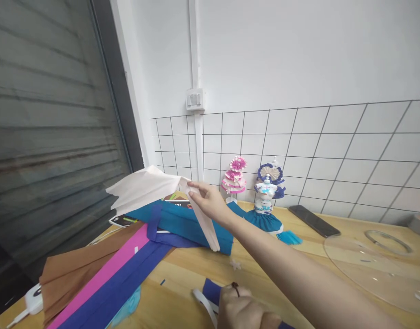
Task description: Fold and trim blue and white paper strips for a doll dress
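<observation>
Fabric [144,186], whitish, creased, flaring leftward, pinched in right hand [208,201]

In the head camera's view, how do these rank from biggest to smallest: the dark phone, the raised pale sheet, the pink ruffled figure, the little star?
1. Pale sheet
2. Dark phone and pink ruffled figure: too alike to rank
3. Little star

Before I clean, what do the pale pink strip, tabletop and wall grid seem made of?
Pale pink strip: matte, probably thin fabric, softly folded; paper possible. Tabletop: satin, probably wood, showing grain. Wall grid: likely matte metal wire, given dark, thin bars.
</observation>
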The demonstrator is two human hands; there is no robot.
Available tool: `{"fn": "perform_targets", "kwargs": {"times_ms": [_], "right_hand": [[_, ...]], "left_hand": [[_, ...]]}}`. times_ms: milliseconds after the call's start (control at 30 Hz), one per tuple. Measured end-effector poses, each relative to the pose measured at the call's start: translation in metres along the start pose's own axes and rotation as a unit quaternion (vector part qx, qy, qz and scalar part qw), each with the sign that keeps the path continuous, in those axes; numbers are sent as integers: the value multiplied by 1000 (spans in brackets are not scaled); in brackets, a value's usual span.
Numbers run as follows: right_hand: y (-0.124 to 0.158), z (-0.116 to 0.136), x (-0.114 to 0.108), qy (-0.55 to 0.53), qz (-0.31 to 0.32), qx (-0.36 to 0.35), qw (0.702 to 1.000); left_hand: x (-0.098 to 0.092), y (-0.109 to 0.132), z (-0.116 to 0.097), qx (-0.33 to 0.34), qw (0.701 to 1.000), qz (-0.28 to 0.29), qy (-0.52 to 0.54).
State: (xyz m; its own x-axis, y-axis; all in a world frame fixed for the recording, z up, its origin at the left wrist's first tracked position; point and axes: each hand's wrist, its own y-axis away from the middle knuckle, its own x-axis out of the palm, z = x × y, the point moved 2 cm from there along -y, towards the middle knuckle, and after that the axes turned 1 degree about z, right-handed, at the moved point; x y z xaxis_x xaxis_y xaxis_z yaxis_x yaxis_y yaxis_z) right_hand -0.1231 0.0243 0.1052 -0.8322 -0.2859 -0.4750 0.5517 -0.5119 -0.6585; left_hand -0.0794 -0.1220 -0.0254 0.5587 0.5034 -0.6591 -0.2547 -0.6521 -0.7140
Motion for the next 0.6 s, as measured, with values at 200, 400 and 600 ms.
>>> {"fn": "perform_targets", "kwargs": {"times_ms": [200, 400, 600], "right_hand": [[23, 39, -50, 16, 22, -36, 999], [97, 30, -101, 87, 145, 39, 985], [190, 34, -115, 287, 259, 25, 922]], "left_hand": [[-6, 3, 8, -72, 986, -65, 134], [-1, -1, 6, -247, 910, -48, 330], [8, -18, 4, -384, 658, -13, 648]]}}
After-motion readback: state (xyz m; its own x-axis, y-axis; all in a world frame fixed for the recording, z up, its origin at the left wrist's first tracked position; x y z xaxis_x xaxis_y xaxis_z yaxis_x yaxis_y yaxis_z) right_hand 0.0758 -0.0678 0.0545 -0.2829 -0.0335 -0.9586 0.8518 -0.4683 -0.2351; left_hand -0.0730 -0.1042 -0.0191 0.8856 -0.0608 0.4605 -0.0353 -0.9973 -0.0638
